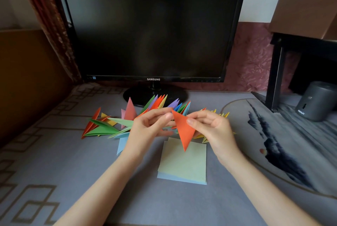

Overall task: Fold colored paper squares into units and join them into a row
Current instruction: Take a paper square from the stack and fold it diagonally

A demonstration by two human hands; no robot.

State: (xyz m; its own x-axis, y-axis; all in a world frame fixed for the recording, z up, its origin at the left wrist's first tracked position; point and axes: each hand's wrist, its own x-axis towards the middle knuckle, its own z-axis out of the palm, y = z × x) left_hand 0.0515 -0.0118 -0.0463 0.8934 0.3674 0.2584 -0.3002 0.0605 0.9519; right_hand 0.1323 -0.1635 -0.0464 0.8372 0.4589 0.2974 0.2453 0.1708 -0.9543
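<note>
An orange folded paper unit [183, 128], a narrow triangle with its tip pointing down, hangs above the table in the middle of the view. My right hand [213, 128] pinches its upper right edge between thumb and fingers. My left hand [151, 125] pinches its upper left corner, fingers curled. Behind my hands a row of joined colored units [158, 104] stands with its points up; part of it is hidden by my hands. Loose folded units [102, 125] in green, orange, pink and blue lie to the left. A stack of unfolded paper squares [184, 163], pale green on top of blue, lies below the orange unit.
A black monitor [153, 29] on a round stand rises behind the paper row. A grey patterned cloth [63, 171] covers the table. At the right stand a dark shelf frame [275, 76] and a small grey cylinder device [315, 101]. A brown panel closes the left side.
</note>
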